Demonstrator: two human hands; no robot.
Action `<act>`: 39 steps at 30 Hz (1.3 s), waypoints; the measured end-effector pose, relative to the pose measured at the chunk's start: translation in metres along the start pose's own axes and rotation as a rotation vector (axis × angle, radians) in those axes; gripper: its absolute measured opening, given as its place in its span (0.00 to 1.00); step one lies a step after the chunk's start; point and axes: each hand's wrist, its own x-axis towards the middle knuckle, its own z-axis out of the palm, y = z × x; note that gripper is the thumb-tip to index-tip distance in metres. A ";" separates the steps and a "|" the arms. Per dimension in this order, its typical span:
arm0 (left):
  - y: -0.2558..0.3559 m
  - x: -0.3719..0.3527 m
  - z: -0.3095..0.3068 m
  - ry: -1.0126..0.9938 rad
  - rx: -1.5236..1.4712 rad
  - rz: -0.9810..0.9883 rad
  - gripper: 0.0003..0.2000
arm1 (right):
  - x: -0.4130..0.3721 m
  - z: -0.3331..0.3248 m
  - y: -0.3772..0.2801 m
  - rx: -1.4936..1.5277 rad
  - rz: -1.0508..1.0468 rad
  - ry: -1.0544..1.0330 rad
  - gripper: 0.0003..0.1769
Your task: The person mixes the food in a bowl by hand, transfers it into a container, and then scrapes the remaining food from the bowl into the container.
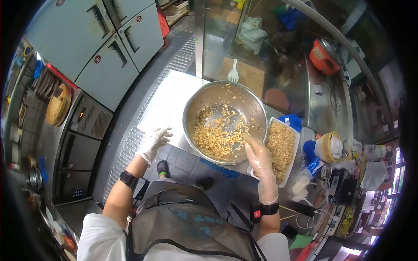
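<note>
A large steel mixing bowl [190,93] stands on the steel counter, with crumbly, chopped tan food [217,141] spread over its bottom and clinging to the wall. My right hand [260,160], in a clear glove, reaches over the bowl's right rim. Its fingers are drawn together at the edge of the food; whatever they hold is hidden. Under and beside that hand sits a white rectangular tray [297,150], filled with the same kind of food [281,145]. My left hand [156,142], also gloved, hovers left of the bowl, palm turned inward, fingers apart and holding nothing.
A white slotted spoon [233,71] lies behind the bowl near a brown board [250,80]. Glass panels rise beyond the counter [167,98]. To the right are a blue packet [291,122], a yellow-rimmed tub [329,147] and cables. Refrigerator doors [106,71] stand at the left.
</note>
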 end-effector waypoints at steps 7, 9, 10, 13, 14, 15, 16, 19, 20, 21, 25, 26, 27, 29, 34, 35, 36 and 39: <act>0.013 0.010 -0.134 0.023 -0.189 0.004 0.15 | 0.004 0.086 -0.052 -0.085 -0.068 -0.097 0.17; 0.011 0.020 -0.191 0.061 -0.293 0.052 0.13 | 0.011 0.110 -0.079 -0.139 -0.011 -0.105 0.16; 0.021 0.020 -0.215 0.096 -0.309 0.026 0.12 | 0.015 0.125 -0.085 -0.121 0.014 -0.066 0.16; 0.027 0.032 -0.309 0.174 -0.384 -0.006 0.10 | 0.027 0.165 -0.117 -0.105 0.127 -0.012 0.15; 0.031 0.031 -0.339 0.205 -0.410 0.008 0.10 | 0.032 0.175 -0.133 -0.153 0.138 -0.009 0.16; 0.034 0.033 -0.370 0.239 -0.443 0.029 0.09 | 0.043 0.184 -0.148 -0.203 0.138 -0.006 0.16; 0.030 0.040 -0.410 0.222 -0.479 0.031 0.09 | 0.051 0.195 -0.157 -0.192 0.147 0.006 0.16; 0.019 0.046 -0.500 0.400 -0.484 0.035 0.13 | 0.078 0.220 -0.193 -0.256 0.149 0.027 0.16; 0.015 0.048 -0.524 0.397 -0.516 0.040 0.14 | 0.088 0.226 -0.204 -0.244 0.147 0.011 0.17; 0.009 0.053 -0.545 0.387 -0.552 0.046 0.15 | 0.098 0.232 -0.214 -0.252 0.168 0.031 0.17; -0.003 0.084 -0.575 0.412 -0.574 0.048 0.19 | 0.131 0.251 -0.231 -0.228 0.275 -0.011 0.17; -0.002 0.093 -0.577 0.379 -0.573 0.044 0.19 | 0.140 0.255 -0.232 -0.222 0.273 0.013 0.17; 0.000 0.106 -0.579 0.331 -0.581 0.025 0.19 | 0.148 0.257 -0.229 -0.213 0.270 0.040 0.18; 0.015 0.137 -0.581 0.250 -0.574 0.007 0.19 | 0.162 0.257 -0.207 -0.178 0.299 0.097 0.18; 0.074 0.216 -0.596 0.211 -0.548 0.061 0.18 | 0.205 0.258 -0.175 0.407 0.512 0.386 0.18; 0.086 0.235 -0.595 0.204 -0.560 0.075 0.18 | 0.214 0.256 -0.172 0.416 0.522 0.414 0.18; 0.084 0.266 -0.620 0.072 -0.508 0.042 0.19 | 0.223 0.251 -0.172 0.473 0.524 0.528 0.16; 0.133 0.317 -0.613 0.102 -0.385 0.016 0.18 | 0.239 0.226 -0.159 0.529 0.569 0.920 0.16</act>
